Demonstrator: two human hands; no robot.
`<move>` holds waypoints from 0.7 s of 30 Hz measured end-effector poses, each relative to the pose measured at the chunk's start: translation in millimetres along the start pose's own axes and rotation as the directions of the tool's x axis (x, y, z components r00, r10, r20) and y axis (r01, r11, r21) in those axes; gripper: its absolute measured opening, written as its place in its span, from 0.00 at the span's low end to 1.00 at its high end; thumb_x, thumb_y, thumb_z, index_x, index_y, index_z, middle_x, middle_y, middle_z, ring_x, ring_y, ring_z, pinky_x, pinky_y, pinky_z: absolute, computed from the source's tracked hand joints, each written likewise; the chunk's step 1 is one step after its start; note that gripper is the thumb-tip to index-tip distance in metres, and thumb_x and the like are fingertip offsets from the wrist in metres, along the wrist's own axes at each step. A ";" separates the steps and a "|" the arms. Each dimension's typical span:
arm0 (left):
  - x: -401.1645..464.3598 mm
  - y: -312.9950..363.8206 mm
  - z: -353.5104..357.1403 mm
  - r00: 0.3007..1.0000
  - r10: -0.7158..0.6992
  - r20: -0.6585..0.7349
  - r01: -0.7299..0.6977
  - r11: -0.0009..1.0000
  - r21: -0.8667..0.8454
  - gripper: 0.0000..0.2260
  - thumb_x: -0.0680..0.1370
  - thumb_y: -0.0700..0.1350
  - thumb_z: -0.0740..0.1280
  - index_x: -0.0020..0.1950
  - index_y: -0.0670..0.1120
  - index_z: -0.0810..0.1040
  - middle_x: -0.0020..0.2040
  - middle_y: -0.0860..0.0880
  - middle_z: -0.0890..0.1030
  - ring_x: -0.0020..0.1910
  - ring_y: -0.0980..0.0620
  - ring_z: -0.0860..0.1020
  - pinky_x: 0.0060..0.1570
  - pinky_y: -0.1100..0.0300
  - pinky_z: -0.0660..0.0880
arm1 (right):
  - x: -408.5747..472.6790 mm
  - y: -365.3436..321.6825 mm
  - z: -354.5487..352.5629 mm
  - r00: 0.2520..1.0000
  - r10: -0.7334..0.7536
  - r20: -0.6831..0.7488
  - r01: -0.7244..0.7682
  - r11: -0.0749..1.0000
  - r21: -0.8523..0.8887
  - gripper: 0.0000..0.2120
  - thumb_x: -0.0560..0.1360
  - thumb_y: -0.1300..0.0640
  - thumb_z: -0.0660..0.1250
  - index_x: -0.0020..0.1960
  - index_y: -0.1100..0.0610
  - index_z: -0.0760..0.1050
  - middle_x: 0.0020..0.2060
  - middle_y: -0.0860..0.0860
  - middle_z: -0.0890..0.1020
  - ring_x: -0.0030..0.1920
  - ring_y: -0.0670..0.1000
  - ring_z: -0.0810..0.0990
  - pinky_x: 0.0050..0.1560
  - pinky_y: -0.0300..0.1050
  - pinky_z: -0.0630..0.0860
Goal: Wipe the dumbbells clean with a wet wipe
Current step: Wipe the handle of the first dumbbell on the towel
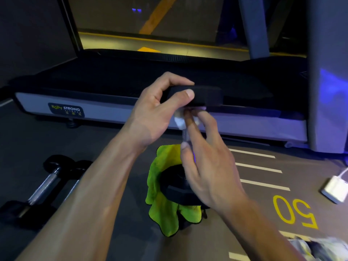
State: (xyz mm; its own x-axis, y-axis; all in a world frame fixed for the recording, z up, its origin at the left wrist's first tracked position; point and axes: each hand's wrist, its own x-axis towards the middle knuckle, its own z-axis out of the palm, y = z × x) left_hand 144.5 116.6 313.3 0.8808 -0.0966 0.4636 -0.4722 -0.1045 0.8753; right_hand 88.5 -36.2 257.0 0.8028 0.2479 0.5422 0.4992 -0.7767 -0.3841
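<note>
A black dumbbell stands on end over a green cloth [162, 208]. My left hand [160, 110] grips its upper head [205, 97] between thumb and fingers. The lower head [175, 187] rests on the cloth. My right hand [205, 162] pinches a white wet wipe [179, 122] against the top of the chrome handle [185, 135], just under the upper head. My fingers hide most of the wipe.
Two more dumbbells [47, 183] lie on the floor at the left. A treadmill [131, 87] runs across behind my hands. A white charger [334, 188] lies at the right by a yellow "50" floor marking [293, 211]. A crumpled packet [320, 247] sits bottom right.
</note>
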 end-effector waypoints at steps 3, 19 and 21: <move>-0.1 0.2 -1.0 1.000 0.019 0.013 -0.018 1.000 -0.013 0.07 0.79 0.44 0.69 0.56 0.50 0.81 0.47 0.59 0.83 0.49 0.63 0.80 0.52 0.69 0.73 | -26.8 5.2 4.8 0.999 0.028 0.025 -0.030 0.997 0.074 0.27 0.82 0.49 0.55 0.80 0.50 0.61 0.77 0.43 0.60 0.69 0.47 0.73 0.57 0.48 0.80; 3.2 4.1 -0.7 0.995 0.032 0.090 -0.033 0.999 0.010 0.07 0.78 0.44 0.66 0.55 0.49 0.80 0.49 0.55 0.82 0.50 0.62 0.79 0.54 0.69 0.73 | -29.1 2.9 -4.7 0.999 -0.016 0.041 0.015 1.000 0.022 0.24 0.84 0.50 0.57 0.79 0.53 0.65 0.76 0.44 0.63 0.70 0.47 0.72 0.61 0.44 0.76; 4.6 4.7 2.1 0.995 0.027 0.101 -0.028 1.000 0.012 0.07 0.78 0.44 0.66 0.55 0.49 0.80 0.48 0.57 0.82 0.50 0.63 0.79 0.53 0.69 0.73 | -10.5 2.4 -8.9 1.000 0.009 0.009 -0.009 1.000 0.024 0.24 0.84 0.50 0.56 0.79 0.52 0.63 0.74 0.46 0.62 0.67 0.49 0.73 0.58 0.44 0.75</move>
State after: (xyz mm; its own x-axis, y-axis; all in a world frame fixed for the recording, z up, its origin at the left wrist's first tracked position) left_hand 146.2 113.6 319.3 0.8596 -0.1990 0.4706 -0.4972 -0.1136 0.8602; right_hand 78.4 -45.8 256.9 0.8100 0.2465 0.5321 0.4999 -0.7646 -0.4068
